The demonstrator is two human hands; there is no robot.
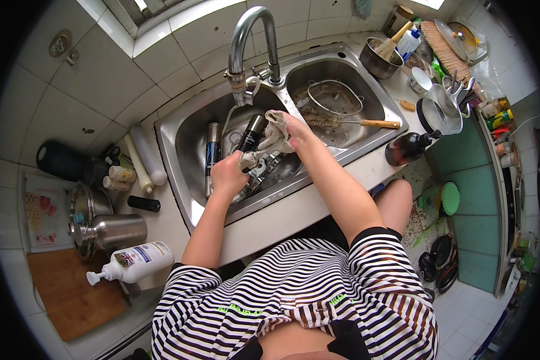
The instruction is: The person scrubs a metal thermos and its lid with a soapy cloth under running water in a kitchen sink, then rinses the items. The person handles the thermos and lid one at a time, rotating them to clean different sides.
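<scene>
A greyish, crumpled cloth [276, 137] stretches between my two hands above the left sink basin [189, 155]. My left hand [228, 174] is closed around its lower end, and my right hand [299, 129] grips the bunched upper end. Beneath the cloth lie shiny metal parts [257, 173], partly hidden by it and by my left hand. A black cylinder [252, 134] leans in the basin near the cloth. Left of it lies a cylinder with a dark blue label and silver ends [213, 144]. The chrome faucet [252, 18] arches over this basin, with a pale hose [227, 121] hanging down from its outlet.
The right basin [369, 76] holds a wire-rimmed strainer [335, 96] and a wooden-handled brush [378, 123]. A dark pump bottle [405, 148] stands at the counter's front edge. On the left are a white pump bottle [139, 261], a steel flask [117, 230] and a black cylinder-shaped object [144, 204].
</scene>
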